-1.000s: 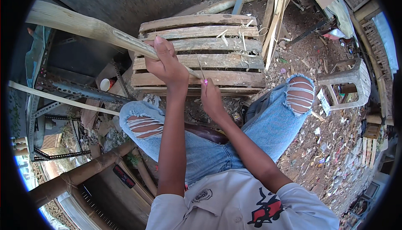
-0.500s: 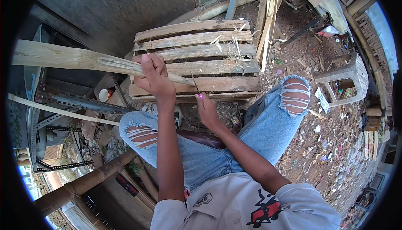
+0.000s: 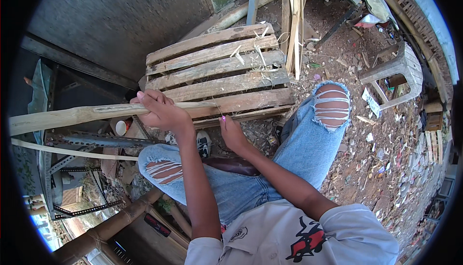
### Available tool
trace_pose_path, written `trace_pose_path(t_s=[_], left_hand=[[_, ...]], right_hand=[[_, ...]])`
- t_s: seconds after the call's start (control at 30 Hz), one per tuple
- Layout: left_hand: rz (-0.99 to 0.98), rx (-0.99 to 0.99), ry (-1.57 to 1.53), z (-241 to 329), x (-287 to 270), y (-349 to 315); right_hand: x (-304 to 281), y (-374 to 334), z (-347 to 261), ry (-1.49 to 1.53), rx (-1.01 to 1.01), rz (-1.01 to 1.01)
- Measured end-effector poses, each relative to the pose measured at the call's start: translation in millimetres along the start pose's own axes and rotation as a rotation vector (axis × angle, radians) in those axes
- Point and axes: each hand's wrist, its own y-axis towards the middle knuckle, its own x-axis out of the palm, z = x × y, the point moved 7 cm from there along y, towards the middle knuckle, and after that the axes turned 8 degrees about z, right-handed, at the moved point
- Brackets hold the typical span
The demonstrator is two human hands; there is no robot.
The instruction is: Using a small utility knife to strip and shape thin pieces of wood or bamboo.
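Note:
My left hand (image 3: 161, 113) is wrapped around a long split bamboo piece (image 3: 58, 119), which runs off to the left. Its narrow right end reaches over the edge of a low slatted wooden platform (image 3: 217, 82). In my closed right hand (image 3: 235, 135) is a thin-bladed knife (image 3: 218, 107), with a bit of pink showing at the grip. The blade points up and stands against or right beside the bamboo's tip; I cannot tell if it touches. My fingers hide most of the knife's handle.
Pale shavings (image 3: 260, 48) lie on the slats. Beyond lean several wooden strips (image 3: 295, 28). A worn plastic stool (image 3: 398, 74) stands on the littered ground at right. Leftward are a metal frame (image 3: 103, 141), a paper cup (image 3: 122, 127) and another thin strip (image 3: 72, 150) by my knee.
The bamboo's left part has swung lower and it now lies closer to level. My left hand has shifted left and down with it; the right hand has moved slightly left. The view has turned a little.

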Motion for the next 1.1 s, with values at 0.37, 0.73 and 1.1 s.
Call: trace_pose_path(t_s=[0.37, 0.73, 1.1], left_hand=[[-0.078, 0.079, 0.107, 1.4, 24.5, -9.2], [0.008, 0.033, 0.041, 3.6, 2.7, 5.6], [0.025, -0.001, -0.013, -3.2, -13.8, 16.2]], right_hand=[[11.7, 13.2, 35.1, -0.091, 0.059, -0.059], [-0.2, 6.6, 10.4, 0.004, 0.067, -0.01], [-5.1, -1.0, -8.1, 0.011, 0.06, -0.038]])
